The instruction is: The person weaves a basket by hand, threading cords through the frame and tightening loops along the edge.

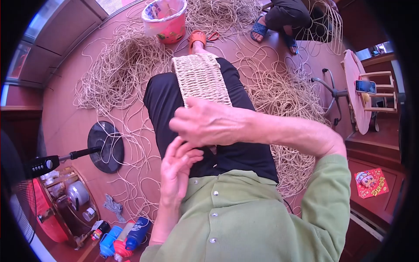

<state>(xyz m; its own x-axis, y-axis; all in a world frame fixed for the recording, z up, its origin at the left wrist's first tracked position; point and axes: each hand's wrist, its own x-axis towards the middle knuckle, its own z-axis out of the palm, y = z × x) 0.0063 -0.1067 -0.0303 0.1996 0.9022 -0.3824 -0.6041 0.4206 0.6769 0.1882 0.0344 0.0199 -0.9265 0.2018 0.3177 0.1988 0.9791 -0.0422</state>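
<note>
Lying across the dark trousers (163, 105), the woven cord panel (200, 81) has its near end beneath the curled right hand (207, 122) — what that hand clasps is hidden. The left hand (176, 163) is just beside it, loosely bent; whether it pinches anything, I cannot tell. Farther off stands a pink bin (173, 33) lined with a white plastic bag (152, 28) — its contents indistinct. Lower left, a wooden rack (56, 216) holds a kettle (78, 195).

Place: seemingly a home, used for weaving
Cord (124, 65): heaped across the floor (65, 118)
Woven strip (203, 81): laid over a lap (242, 94)
Lower left: fan base (111, 153), drink bottles (138, 233)
Right: festive red print (371, 182)
</note>
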